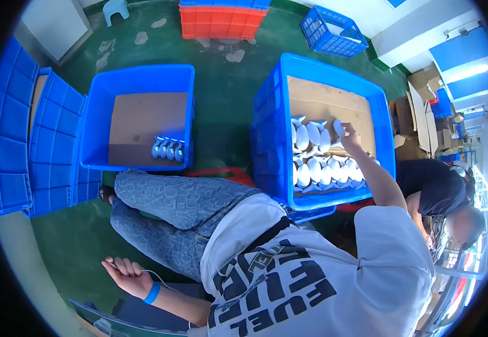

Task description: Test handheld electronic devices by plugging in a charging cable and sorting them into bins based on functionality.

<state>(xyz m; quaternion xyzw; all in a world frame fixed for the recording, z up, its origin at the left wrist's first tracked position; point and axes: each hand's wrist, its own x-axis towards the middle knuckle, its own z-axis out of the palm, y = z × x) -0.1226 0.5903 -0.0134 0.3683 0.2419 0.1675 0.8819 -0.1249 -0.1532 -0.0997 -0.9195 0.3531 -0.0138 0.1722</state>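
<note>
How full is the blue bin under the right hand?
Partly full: white pieces line the near part of the blue bin; bare cardboard shows beyond them.

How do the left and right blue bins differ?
The left bin has one short row of pieces; the right bin has two rows, with more pieces.
The right hand holds a white piece at the right bin; neither hand is at the left bin.
Both have cardboard inside.

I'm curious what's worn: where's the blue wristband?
In the head view, lower left: the blue wristband is around the wrist of the left hand, below the jeans.
</note>
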